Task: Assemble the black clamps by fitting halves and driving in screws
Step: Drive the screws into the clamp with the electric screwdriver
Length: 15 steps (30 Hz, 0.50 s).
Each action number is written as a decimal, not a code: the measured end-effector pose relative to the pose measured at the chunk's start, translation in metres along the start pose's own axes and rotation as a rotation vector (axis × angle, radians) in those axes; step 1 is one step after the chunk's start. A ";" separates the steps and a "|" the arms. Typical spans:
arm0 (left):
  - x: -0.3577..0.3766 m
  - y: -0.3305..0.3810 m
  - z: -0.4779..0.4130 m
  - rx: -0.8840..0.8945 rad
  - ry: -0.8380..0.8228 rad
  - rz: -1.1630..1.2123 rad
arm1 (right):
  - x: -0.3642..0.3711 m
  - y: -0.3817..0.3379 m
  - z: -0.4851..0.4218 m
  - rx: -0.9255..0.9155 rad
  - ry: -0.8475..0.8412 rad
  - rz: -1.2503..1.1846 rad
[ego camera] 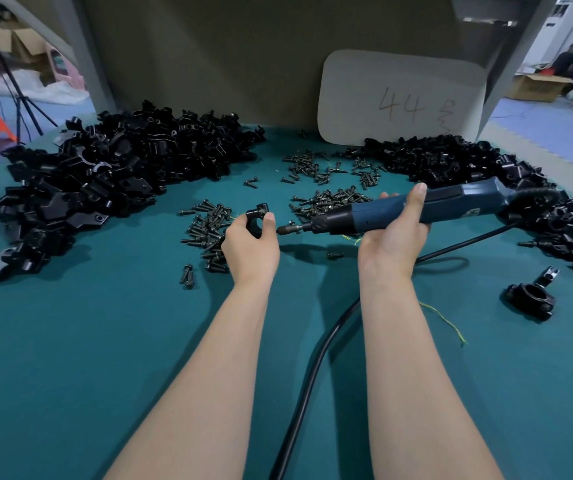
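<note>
One black clamp [256, 220] is what I am watching. It is pinched in the left hand [250, 251], thumb on its right face and fingers curled over its far side, and raised a little off the green table [70, 358]. The right hand [394, 233] is to the right of the clamp and apart from the left hand. It is wrapped round the blue electric screwdriver [416, 209], thumb laid up over the top of the barrel. Both forearms reach forward, bare, with the wrists roughly level. The clamp's round bore opens toward me, and its lugged end sits on top. The screwdriver's long axis runs nearly level, rising slightly to the right, and its bit [288, 230] points left at the clamp's right side, just beside the thumb. I cannot tell whether the tip touches the clamp. Loose black screws [209, 230] lie scattered just left of the clamp and below it, and a second heap of screws [330, 202] lies behind the driver's nose. A big pile of clamp halves [105, 181] lies well to the clamp's left, and another pile [468, 168] lies far to its right. One assembled clamp [529, 296] lies alone, right of the held clamp and nearer to me. The driver's black cord [313, 368] loops back between the forearms. Behind the clamp a white card [399, 98] marked 44 leans upright.
</note>
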<state>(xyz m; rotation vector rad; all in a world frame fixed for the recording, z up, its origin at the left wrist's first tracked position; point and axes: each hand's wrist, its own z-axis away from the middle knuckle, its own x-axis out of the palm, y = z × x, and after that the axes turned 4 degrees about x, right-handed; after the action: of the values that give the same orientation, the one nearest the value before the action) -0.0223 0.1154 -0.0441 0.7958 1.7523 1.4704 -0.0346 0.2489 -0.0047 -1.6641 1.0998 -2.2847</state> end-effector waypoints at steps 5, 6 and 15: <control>0.002 -0.001 0.000 0.008 -0.017 -0.011 | -0.001 0.000 -0.001 0.004 0.007 -0.005; 0.002 -0.001 0.000 0.007 -0.017 -0.005 | -0.001 0.000 -0.001 0.004 0.008 -0.010; 0.003 -0.004 -0.002 0.005 0.013 0.027 | -0.007 -0.008 -0.005 0.031 -0.031 -0.080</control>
<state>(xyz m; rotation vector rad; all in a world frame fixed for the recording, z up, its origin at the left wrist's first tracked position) -0.0261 0.1158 -0.0479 0.8174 1.7619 1.4921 -0.0336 0.2607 -0.0057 -1.7566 1.0039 -2.3030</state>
